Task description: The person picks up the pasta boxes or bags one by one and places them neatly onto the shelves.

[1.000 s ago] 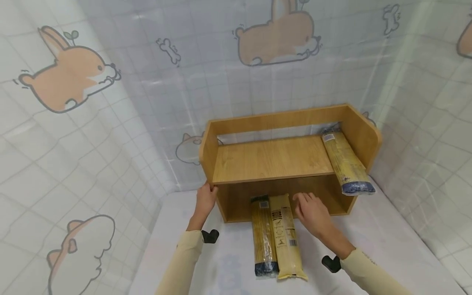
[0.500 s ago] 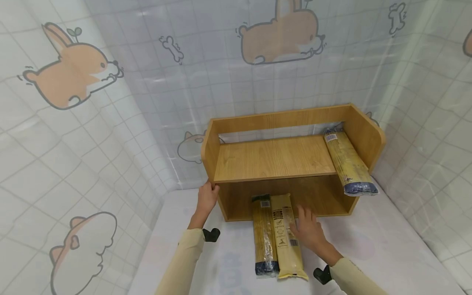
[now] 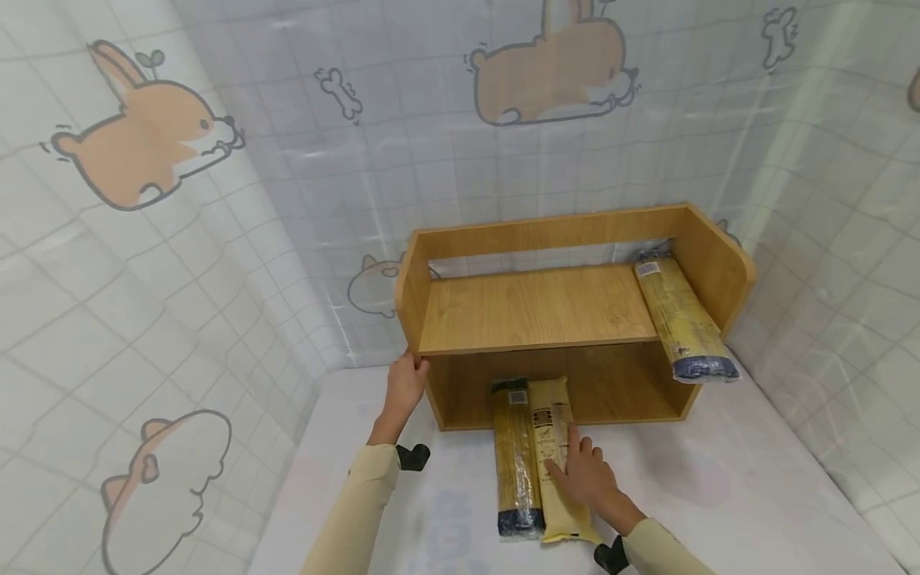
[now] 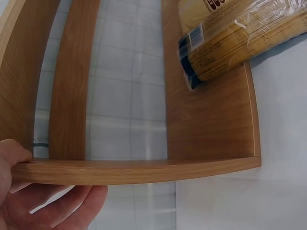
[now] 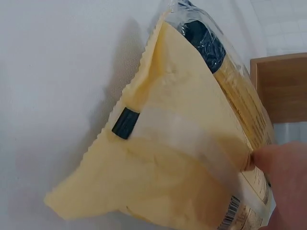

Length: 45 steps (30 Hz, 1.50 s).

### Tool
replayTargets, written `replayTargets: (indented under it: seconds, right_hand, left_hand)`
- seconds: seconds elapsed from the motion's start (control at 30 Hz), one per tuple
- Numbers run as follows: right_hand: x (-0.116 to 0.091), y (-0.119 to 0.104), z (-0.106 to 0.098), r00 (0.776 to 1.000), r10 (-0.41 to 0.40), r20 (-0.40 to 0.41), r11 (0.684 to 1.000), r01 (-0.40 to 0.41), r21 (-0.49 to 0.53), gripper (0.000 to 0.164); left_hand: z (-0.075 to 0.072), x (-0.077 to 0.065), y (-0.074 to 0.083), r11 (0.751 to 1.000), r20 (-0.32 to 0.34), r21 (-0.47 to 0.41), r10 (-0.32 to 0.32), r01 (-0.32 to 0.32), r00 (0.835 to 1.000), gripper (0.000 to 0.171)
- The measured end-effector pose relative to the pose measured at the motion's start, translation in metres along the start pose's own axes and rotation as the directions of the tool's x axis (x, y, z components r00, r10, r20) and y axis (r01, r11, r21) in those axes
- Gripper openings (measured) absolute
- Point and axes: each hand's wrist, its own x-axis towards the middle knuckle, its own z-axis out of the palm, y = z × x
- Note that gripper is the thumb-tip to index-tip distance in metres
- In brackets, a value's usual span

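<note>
My left hand (image 3: 406, 387) grips the left side panel of a wooden shelf (image 3: 539, 307); in the left wrist view the thumb is inside and the fingers (image 4: 91, 203) outside that panel. My right hand (image 3: 591, 477) is over the cream-yellow noodle pack (image 3: 552, 427), its thumb (image 5: 273, 155) touching the wrapper and its index finger stretched along the right edge. Beside that pack lies a clear-wrapped pack of dry noodles (image 3: 516, 463) with dark ends. The far ends of both packs reach into the shelf's lower compartment, and their near ends lie on the white table.
Another clear-wrapped noodle pack (image 3: 683, 319) lies on the upper board against the right side panel, its blue end jutting past the front edge. White table surface (image 3: 747, 479) extends around the shelf, with patterned sheeting (image 3: 575, 168) behind and at both sides.
My right hand has come down and to the left, from beside the lower compartment onto the cream-yellow noodle pack. The left hand keeps its grip on the shelf, and the packs stay put.
</note>
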Motion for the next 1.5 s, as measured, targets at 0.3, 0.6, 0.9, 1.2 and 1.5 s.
replayTargets:
  seconds: [0.3,0.6,0.9,1.2,1.5]
  right_hand:
    - [0.002,-0.006,0.008,0.996,0.043,-0.073,0.997,-0.038,0.069,0.096]
    - [-0.001,-0.018,0.014,0.991,0.031,-0.130,0.988,-0.012,0.151,0.071]
    - [-0.003,-0.018,0.011,0.976,-0.058,-0.210,0.984,0.092,0.155,0.061]
    - [-0.003,-0.013,0.008,0.967,-0.077,-0.242,0.976,0.124,0.181,0.064]
    - [-0.005,0.007,0.005,0.891,-0.199,-0.407,0.975,0.220,0.004,0.067]
  left_hand:
    - [0.000,0.001,0.002,1.000,-0.001,-0.022,-0.004,0.004,1.000,0.013]
    - [0.003,0.000,0.004,0.999,-0.011,-0.031,-0.020,0.020,1.000,0.012]
    - [0.004,0.002,0.012,1.000,-0.012,-0.019,-0.022,0.021,1.000,0.010]
    - [0.001,-0.001,0.012,0.998,0.006,-0.026,-0.048,0.048,0.999,0.015]
    - [0.002,-0.002,0.005,0.999,-0.006,-0.029,-0.035,0.035,0.999,0.013]
